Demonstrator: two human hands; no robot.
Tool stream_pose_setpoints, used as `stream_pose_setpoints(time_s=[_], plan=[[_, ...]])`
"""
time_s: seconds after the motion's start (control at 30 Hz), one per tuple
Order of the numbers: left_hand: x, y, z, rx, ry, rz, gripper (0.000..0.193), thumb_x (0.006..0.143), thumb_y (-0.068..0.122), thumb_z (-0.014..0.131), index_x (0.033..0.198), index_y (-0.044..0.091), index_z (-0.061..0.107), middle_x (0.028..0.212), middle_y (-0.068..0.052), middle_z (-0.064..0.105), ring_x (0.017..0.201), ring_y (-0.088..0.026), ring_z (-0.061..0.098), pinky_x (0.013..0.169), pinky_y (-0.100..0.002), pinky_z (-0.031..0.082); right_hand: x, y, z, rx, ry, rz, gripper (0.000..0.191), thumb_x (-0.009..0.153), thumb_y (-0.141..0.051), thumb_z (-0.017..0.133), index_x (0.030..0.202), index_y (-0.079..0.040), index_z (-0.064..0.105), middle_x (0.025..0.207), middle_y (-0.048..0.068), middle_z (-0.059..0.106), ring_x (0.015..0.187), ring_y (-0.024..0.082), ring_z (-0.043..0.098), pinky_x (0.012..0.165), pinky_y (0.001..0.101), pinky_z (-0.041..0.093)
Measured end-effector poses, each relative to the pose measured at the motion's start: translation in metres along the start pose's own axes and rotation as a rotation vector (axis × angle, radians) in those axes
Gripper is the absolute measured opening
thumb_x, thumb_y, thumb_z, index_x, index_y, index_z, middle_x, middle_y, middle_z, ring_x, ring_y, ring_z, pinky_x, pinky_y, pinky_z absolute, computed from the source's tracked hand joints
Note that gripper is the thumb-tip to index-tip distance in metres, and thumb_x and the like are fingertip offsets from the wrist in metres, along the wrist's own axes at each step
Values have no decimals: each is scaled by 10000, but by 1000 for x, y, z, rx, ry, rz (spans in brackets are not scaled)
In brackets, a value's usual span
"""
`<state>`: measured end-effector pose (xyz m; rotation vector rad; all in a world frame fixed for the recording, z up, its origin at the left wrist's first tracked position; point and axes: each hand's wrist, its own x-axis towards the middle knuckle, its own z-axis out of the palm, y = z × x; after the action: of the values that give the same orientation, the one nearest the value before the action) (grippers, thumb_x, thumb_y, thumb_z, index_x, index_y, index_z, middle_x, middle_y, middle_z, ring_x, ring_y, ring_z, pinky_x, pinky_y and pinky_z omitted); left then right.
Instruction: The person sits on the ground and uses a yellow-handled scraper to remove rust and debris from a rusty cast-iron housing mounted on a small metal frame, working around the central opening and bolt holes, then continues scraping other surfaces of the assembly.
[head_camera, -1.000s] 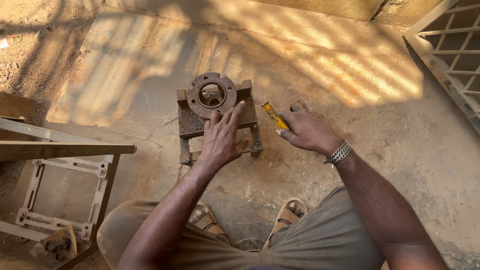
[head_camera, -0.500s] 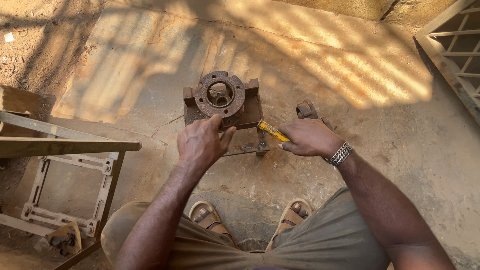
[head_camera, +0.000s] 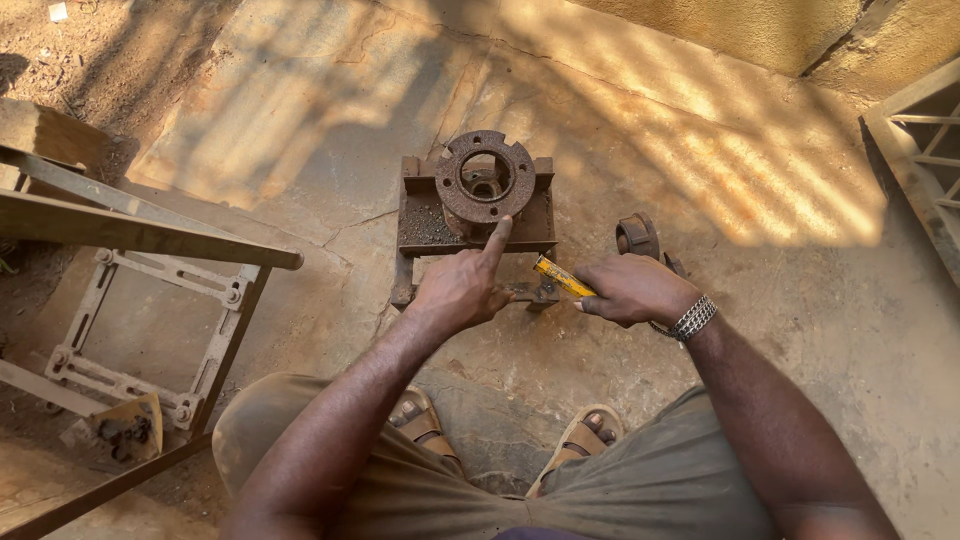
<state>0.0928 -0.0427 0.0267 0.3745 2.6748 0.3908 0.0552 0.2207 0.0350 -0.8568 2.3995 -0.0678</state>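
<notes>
A rusty round flange with bolt holes (head_camera: 485, 177) sits on a rusty metal stand (head_camera: 420, 215) on the concrete floor in front of me. My left hand (head_camera: 462, 285) is loosely curled, its index finger stretched out and touching the flange's near edge. To the right of the stand, my right hand (head_camera: 630, 290) is closed around a yellow-handled tool (head_camera: 562, 277) whose tip points toward the stand. A metal bracelet (head_camera: 692, 318) is on my right wrist.
A small rusty round part (head_camera: 638, 236) lies on the floor just beyond my right hand. A metal frame (head_camera: 150, 300) and wooden beams (head_camera: 140, 235) stand at the left. A metal grille (head_camera: 925, 150) lies at the right edge. My sandalled feet (head_camera: 590, 435) are below.
My left hand lifted off the stand, drew back, and now points one finger at the flange. The right hand with the yellow tool shifted slightly toward me.
</notes>
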Motion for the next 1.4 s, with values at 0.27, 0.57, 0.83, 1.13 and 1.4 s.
stream_pose_setpoints(time_s=[0.27,0.57,0.83,1.13,1.4], plan=[[8,-9,-20,89,-163,-191,1018,949,573,668,1663,229,30,747,-6,589,602,-92,489,510,-265,459,-7,10,4,7,-97,108,352,965,-450,573,1107,-132,617,905,93,673,920,269,654,859,495,517],[29,-38,-19,98,51,-357,1067,943,505,700,1664,102,25,721,6,609,563,-93,514,480,-266,478,-7,22,15,-20,-58,78,355,952,-445,597,1099,-122,614,908,102,676,952,289,648,867,499,507],[21,0,0,-439,-1,339,789,879,588,745,1397,60,470,782,-4,738,620,-99,643,564,-304,543,2,11,10,37,-43,46,359,945,-427,592,1095,-101,602,905,119,676,943,321,652,848,517,503],[38,-19,5,-205,-79,-251,1269,935,467,694,1590,-43,-266,887,-154,724,692,-212,688,603,-338,622,14,17,20,85,-135,87,364,970,-436,574,1088,-92,599,922,135,680,924,307,680,879,477,516],[50,-9,27,-192,281,61,1193,872,511,739,1590,-91,2,894,-238,731,796,-398,719,723,-508,592,26,42,25,61,-49,-24,379,948,-461,589,1069,-101,585,894,149,691,946,315,654,874,484,484]])
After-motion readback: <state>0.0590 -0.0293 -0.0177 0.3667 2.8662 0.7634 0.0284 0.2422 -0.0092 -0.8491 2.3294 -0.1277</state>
